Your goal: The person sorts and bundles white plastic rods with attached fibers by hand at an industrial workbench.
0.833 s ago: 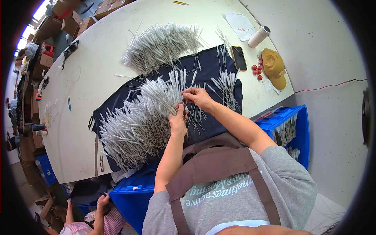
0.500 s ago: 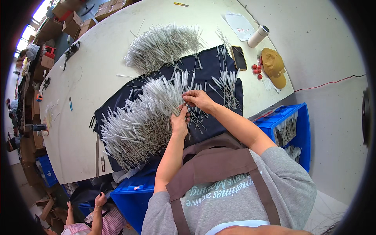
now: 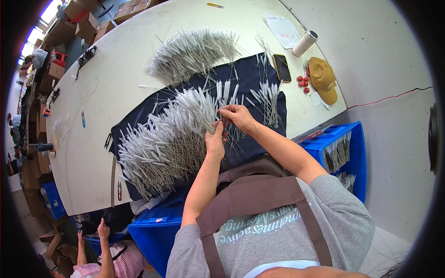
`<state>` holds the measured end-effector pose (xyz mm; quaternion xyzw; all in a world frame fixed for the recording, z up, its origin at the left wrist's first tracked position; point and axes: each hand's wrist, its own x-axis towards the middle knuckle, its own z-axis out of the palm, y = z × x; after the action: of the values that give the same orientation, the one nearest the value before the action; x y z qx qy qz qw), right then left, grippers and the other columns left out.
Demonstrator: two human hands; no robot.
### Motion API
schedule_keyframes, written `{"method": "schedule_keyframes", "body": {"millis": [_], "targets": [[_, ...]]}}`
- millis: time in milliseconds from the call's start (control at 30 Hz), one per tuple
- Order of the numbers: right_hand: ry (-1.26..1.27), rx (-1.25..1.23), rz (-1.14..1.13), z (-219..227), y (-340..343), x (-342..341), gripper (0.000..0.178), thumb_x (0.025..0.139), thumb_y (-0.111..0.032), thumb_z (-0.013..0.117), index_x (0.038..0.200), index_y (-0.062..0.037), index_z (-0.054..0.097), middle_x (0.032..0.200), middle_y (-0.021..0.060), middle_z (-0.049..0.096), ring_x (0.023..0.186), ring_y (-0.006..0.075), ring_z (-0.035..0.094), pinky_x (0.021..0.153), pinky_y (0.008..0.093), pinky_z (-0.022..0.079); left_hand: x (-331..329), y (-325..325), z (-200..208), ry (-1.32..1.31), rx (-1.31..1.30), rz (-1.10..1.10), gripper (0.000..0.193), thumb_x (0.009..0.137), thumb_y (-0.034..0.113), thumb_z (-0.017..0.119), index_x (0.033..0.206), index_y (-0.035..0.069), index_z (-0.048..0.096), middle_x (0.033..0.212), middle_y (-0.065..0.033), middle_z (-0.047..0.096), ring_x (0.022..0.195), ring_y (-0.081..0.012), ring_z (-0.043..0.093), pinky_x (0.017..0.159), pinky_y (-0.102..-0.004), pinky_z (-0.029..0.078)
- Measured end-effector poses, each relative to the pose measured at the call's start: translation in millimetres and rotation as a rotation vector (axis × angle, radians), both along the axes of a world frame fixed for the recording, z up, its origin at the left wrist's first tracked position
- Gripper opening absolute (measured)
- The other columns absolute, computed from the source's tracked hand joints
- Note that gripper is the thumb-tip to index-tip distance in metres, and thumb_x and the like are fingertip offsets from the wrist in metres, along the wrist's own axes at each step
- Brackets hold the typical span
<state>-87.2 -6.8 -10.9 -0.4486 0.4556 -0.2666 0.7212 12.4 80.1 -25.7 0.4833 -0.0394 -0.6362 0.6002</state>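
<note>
My left hand is curled round the wire stems of a few straw brushes, whose white bristle heads stand up beyond my fingers. Just above it, thumb and fingertips of my right hand pinch the same wires; exactly how many brushes each hand has I cannot tell. Left of my hands a broad heap of straw brushes with looped wire ends lies on a dark blue cloth. A smaller bunch of brushes is spread to the right, and another large heap of brushes lies farther back.
On the white table are a phone, bottle, red balls, tan cap and thread snips. Blue bins stand by the near edge. Another person's hand shows at lower left.
The held brushes' heads have shifted slightly right and tilted a little. Both my hands keep their grip nearly in place. The other person's hands at lower left have moved up and left.
</note>
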Motion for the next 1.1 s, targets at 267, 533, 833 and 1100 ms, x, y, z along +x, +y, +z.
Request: {"method": "schedule_keyframes", "body": {"millis": [267, 533, 833, 1100], "targets": [[0.041, -0.023, -0.313, -5, 0, -7, 0.017, 0.084, -0.02, 0.056, 0.086, -0.0036, 0.06, 0.075, 0.0006, 0.058, 0.063, 0.006, 0.051, 0.051, 0.0208, 0.044, 9, 1, -4, -0.046, 0.033, 0.037, 0.023, 0.081, 0.023, 0.062, 0.097, 0.009, 0.054, 0.086, 0.0004, 0.057, 0.074, -0.0123, 0.055, 0.06, -0.0261, 0.046], [0.208, 0.121, -0.015, -40, -6, -21, 0.023, 0.083, -0.021, 0.056, 0.088, 0.0012, 0.057, 0.078, 0.0055, 0.057, 0.07, 0.0116, 0.056, 0.056, 0.025, 0.049, 13, -3, 8, -0.025, -0.065, -0.061, 0.023, 0.082, 0.021, 0.06, 0.099, 0.006, 0.055, 0.077, 0.0004, 0.053, 0.06, -0.0074, 0.051, 0.048, -0.019, 0.041], [-0.075, 0.114, 0.03, 5, -15, -27, 0.043, 0.078, -0.005, 0.043, 0.121, 0.0013, 0.042, 0.109, 0.0093, 0.053, 0.097, 0.0135, 0.052, 0.078, 0.0266, 0.044, 5, -23, 7, 0.129, -0.09, -0.137, 0.02, 0.083, 0.019, 0.059, 0.099, 0.007, 0.055, 0.076, 0.0012, 0.05, 0.056, -0.006, 0.043, 0.044, -0.0174, 0.033], [0.019, 0.049, -0.012, 35, -26, -17, 0.026, 0.078, -0.018, 0.065, 0.097, -0.0017, 0.059, 0.076, 0.0031, 0.06, 0.067, 0.0099, 0.057, 0.057, 0.0236, 0.045, -15, -35, 2, 0.214, -0.207, -0.257, 0.018, 0.083, 0.022, 0.059, 0.093, 0.008, 0.052, 0.078, 0.0008, 0.053, 0.06, -0.0071, 0.044, 0.048, -0.0195, 0.035]]}}
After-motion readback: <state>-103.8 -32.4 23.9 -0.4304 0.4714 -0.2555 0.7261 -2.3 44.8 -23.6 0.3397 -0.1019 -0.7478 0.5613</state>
